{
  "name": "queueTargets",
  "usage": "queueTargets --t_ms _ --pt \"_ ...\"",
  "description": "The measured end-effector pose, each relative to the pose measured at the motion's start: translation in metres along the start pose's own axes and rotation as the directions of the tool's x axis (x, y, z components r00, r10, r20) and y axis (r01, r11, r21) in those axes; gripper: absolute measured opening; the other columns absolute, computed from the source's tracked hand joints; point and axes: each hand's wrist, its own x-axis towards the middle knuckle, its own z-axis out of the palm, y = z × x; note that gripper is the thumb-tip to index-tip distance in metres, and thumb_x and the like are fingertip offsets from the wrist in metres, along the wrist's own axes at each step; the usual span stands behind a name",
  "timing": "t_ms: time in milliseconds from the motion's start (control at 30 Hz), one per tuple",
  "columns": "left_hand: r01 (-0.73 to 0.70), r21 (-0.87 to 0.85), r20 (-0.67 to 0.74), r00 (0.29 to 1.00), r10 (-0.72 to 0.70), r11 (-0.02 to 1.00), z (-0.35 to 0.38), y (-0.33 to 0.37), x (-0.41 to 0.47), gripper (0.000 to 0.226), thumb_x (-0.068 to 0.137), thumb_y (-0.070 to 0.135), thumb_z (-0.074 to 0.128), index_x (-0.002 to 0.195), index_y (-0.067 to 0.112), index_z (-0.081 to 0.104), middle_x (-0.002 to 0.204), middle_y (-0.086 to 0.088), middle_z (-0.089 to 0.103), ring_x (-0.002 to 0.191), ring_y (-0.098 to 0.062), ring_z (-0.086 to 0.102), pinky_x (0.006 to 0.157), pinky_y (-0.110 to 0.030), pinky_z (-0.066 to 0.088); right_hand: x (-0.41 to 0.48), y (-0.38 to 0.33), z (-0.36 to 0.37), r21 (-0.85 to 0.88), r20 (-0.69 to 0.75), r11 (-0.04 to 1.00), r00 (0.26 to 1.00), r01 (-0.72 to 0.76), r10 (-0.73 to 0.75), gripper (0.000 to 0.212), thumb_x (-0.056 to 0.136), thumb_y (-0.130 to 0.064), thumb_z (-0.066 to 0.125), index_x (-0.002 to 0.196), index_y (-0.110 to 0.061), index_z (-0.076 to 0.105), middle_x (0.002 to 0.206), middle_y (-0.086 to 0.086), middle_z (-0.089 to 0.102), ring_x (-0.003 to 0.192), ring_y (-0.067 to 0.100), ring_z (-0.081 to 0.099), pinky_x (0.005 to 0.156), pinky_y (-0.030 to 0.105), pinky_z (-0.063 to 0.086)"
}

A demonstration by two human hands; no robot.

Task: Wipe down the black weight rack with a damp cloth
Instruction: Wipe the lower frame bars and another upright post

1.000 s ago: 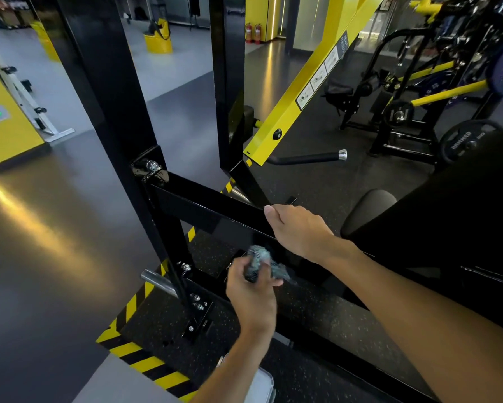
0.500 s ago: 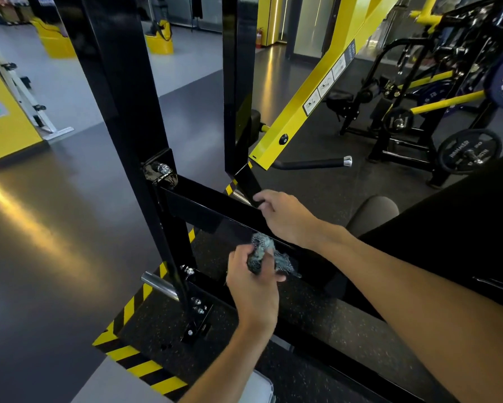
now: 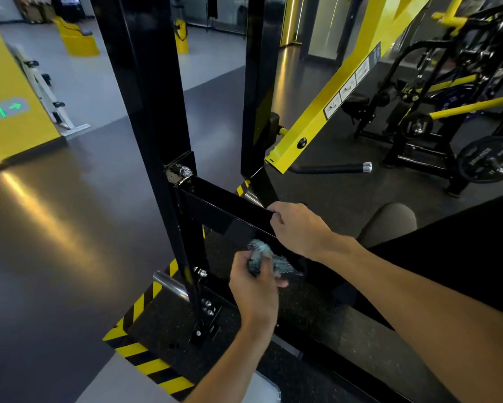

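Where the grey floor (image 3: 55, 228) meets the far left edge, there's a yellow wall (image 3: 17, 91) with a green exit sign (image 3: 0, 112). Next right: the rack (image 3: 145, 112), glossy black, tall post, bolted joint (image 3: 180, 171) at the corner where the crossbar (image 3: 224, 210) runs off to the right. Below the joint, a chrome peg (image 3: 169, 282) sticks out low on the post, with yellow-black hazard tape (image 3: 139, 309) edging the speckled rubber mat (image 3: 163, 324) under the rack foot. Left hand (image 3: 256, 289) comes up from the bottom centre, grip closed round a bunched blue-grey cloth (image 3: 259, 254). Cloth sits at the lower edge of the crossbar's near face, just below the right hand; can't tell if it actually touches the metal. Right hand (image 3: 297, 228) is on top of the crossbar, fingers curled over its upper edge, grip closed on the bar, forearm running off lower right. Behind it, a second black post (image 3: 259, 82), then a slanted yellow arm (image 3: 346, 82) with label stickers and a black handle (image 3: 331, 169) with a chrome end. Far right: other black-and-yellow machines, one carrying a weight plate (image 3: 489, 161).
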Motion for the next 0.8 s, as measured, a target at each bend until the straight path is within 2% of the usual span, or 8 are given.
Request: queueTargets --t_ms 67,133,233,367,467,567,667,800 --pt "-0.077 -0.017 0.052 0.996 0.078 0.997 0.002 0.007 -0.006 0.008 0.099 0.018 0.061 0.095 0.014 0.055 0.069 -0.001 0.065 0.051 -0.024 0.067 0.055 -0.037 0.057 0.006 -0.007 0.001 0.056 -0.026 0.998 1.0 0.011 -0.01 0.038 0.103 -0.02 0.036 0.139 -0.021 0.05 0.116 0.008 0.067 0.101 0.029 0.062 0.085 0.044 0.051" --pt "-0.069 -0.039 -0.006 0.998 0.069 0.997 -0.001 0.007 0.006 0.008 0.099 0.018 0.061 0.096 0.013 0.056 0.07 -0.006 0.066 0.05 -0.023 0.068 0.057 -0.043 0.059 0.007 -0.011 0.005 0.053 0.001 0.999 1.0 -0.001 0.001 0.039 0.105 -0.023 0.034 0.142 -0.025 0.046 0.115 0.007 0.067 0.1 0.029 0.062 0.086 0.043 0.05" --pt "0.053 -0.089 -0.073 0.996 -0.059 0.995 -0.008 0.012 0.022 0.01 0.099 0.018 0.059 0.099 0.008 0.056 0.08 -0.007 0.064 0.053 -0.026 0.069 0.059 -0.037 0.06 0.007 -0.011 0.008 0.005 0.01 1.0 1.0 0.011 -0.011 0.04 0.106 -0.026 0.032 0.145 -0.026 0.043 0.112 0.007 0.068 0.098 0.029 0.063 0.085 0.043 0.049" --pt "-0.066 -0.135 -0.024 0.998 0.064 0.989 -0.007 0.024 0.021 0.006 0.099 0.013 0.059 0.094 0.009 0.06 0.074 -0.01 0.065 0.055 -0.027 0.067 0.05 -0.035 0.058 0.011 -0.011 0.006 -0.002 0.024 1.0 1.0 -0.001 0.001 0.039 0.105 -0.023 0.032 0.143 -0.025 0.044 0.116 0.009 0.067 0.096 0.028 0.063 0.08 0.041 0.049" --pt "0.009 -0.161 -0.076 0.997 -0.021 0.987 -0.012 0.021 0.033 0.009 0.099 0.015 0.06 0.093 0.008 0.058 0.082 -0.013 0.063 0.054 -0.024 0.067 0.053 -0.039 0.06 0.017 -0.017 0.005 0.078 0.005 0.996 0.999 0.049 -0.05 0.045 0.102 -0.012 0.038 0.146 -0.021 0.043 0.129 0.009 0.062 0.098 0.026 0.063 0.079 0.038 0.052" --pt "0.044 -0.174 -0.068 0.996 -0.057 0.984 -0.017 0.025 0.04 0.009 0.099 0.015 0.06 0.095 0.007 0.058 0.087 -0.016 0.065 0.053 -0.023 0.068 0.056 -0.041 0.061 0.025 -0.028 0.012 0.104 0.002 0.988 0.993 0.115 -0.116 0.048 0.103 -0.013 0.038 0.149 -0.028 0.04 0.134 0.005 0.059 0.081 0.014 0.06 0.067 0.03 0.048" --pt "-0.089 -0.173 -0.082 0.994 0.076 0.981 -0.016 0.036 0.047 0.007 0.099 0.014 0.06 0.094 0.008 0.059 0.083 -0.019 0.066 0.059 -0.03 0.069 0.048 -0.035 0.058 0.026 -0.032 0.018 0.001 -0.003 0.995 0.995 0.096 -0.096 0.046 0.104 -0.02 0.036 0.147 -0.036 0.04 0.141 -0.003 0.054 0.105 0.02 0.063 0.081 0.037 0.05" --pt "-0.038 -0.16 -0.085 0.996 0.025 0.986 -0.019 0.027 0.047 0.01 0.099 0.017 0.06 0.094 0.009 0.058 0.084 -0.016 0.065 0.056 -0.027 0.068 0.049 -0.038 0.059 0.031 -0.032 0.012 0.074 0.03 0.995 0.998 0.06 -0.062 0.045 0.103 -0.017 0.036 0.143 -0.035 0.045 0.103 0.0 0.067 0.06 0.011 0.057 0.058 0.029 0.043"
